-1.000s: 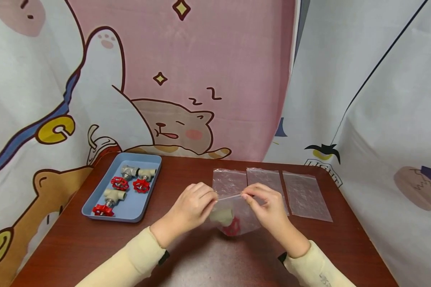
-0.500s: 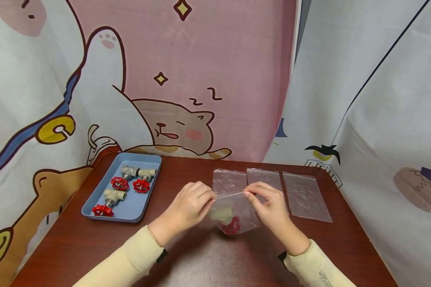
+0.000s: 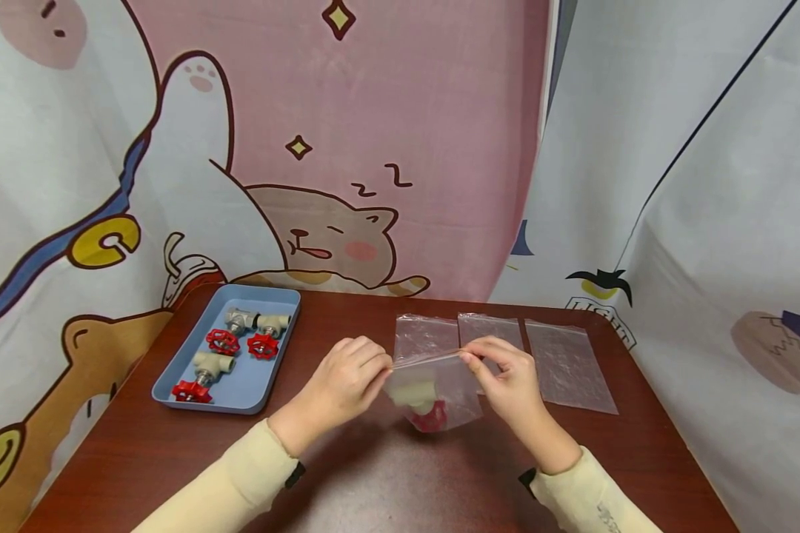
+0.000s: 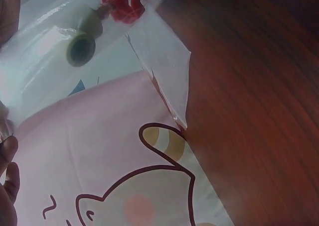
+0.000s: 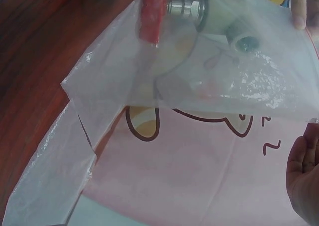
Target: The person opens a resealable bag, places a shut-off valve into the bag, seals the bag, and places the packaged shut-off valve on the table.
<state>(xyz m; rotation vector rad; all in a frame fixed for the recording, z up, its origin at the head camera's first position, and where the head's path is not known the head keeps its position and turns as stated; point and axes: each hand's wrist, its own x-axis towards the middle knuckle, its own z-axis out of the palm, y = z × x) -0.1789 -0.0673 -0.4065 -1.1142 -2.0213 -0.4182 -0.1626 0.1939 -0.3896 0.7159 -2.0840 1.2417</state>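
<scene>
A clear zip bag point(image 3: 463, 389) hangs above the table between my two hands, its zip strip stretched taut. Inside lies a valve with a beige pipe body point(image 3: 415, 392) and a red handwheel point(image 3: 432, 416). My left hand point(image 3: 347, 379) pinches the strip's left end with thumb and fingers. At the other end, my right hand point(image 3: 504, 374) pinches the strip, a little higher than the left. Through the plastic in the right wrist view, the valve's metal neck point(image 5: 187, 8) joins the handwheel to the body. The left wrist view shows the body's open pipe end point(image 4: 81, 49).
At the left of the brown table point(image 3: 373, 481) stands a blue tray point(image 3: 256, 392) with several red-handled valves point(image 3: 203, 370). Flat clear bags point(image 3: 570, 366) lie in a row behind and right of my hands. A printed curtain point(image 3: 387, 96) hangs behind the table.
My hands have spread apart along the zip strip, the left going left and the right going right and slightly up. More of the strip shows; the bag has tilted slightly.
</scene>
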